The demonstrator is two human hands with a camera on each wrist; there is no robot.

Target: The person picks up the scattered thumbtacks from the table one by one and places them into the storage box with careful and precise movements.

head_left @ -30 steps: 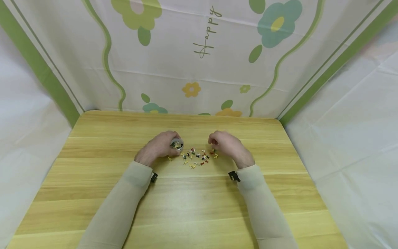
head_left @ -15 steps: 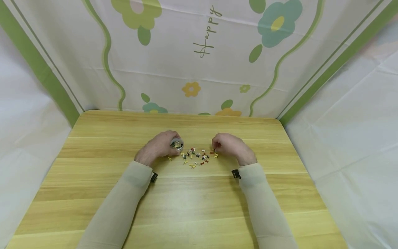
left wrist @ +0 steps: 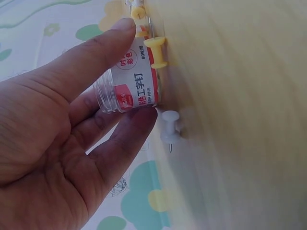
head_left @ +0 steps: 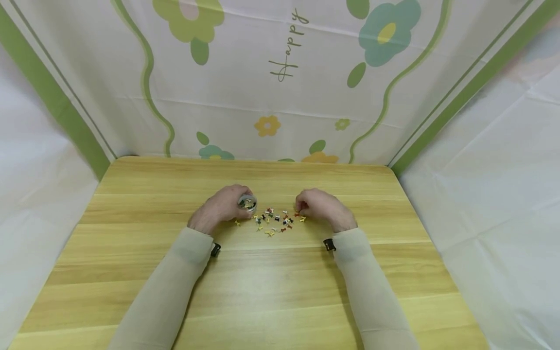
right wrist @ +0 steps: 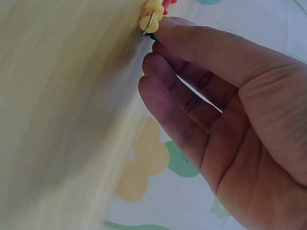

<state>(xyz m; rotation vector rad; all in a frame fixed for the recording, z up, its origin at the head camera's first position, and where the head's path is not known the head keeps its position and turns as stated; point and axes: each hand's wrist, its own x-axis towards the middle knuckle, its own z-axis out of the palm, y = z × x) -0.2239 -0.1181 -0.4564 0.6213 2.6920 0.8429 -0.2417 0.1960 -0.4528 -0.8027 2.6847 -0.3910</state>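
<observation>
My left hand point(head_left: 222, 203) grips a small clear jar with a red and white label point(left wrist: 134, 79), fingers and thumb around its sides. In the head view, the jar's open mouth shows colored push pins point(head_left: 248, 202) inside. Right by the jar in the left wrist view are a yellow push pin point(left wrist: 156, 52) and a white push pin point(left wrist: 170, 125). At the right end of the scattered pins, my right hand point(head_left: 323, 206) pinches a green push pin point(right wrist: 153, 36), mostly hidden by the thumb. Beside those fingertips sit a yellow pin point(right wrist: 148, 24) and a red pin point(right wrist: 168, 5).
Several white, red, yellow and dark push pins point(head_left: 277, 218) lie loose on the wooden table point(head_left: 271, 291) between the hands. One yellow pin point(head_left: 237, 223) lies under the left wrist. A flower-printed cloth point(head_left: 245, 82) hangs behind the table's far edge.
My right hand has shifted slightly right and down onto the pins at the right end, with thumb and fingers closing on the green one. The left hand keeps holding the jar in place.
</observation>
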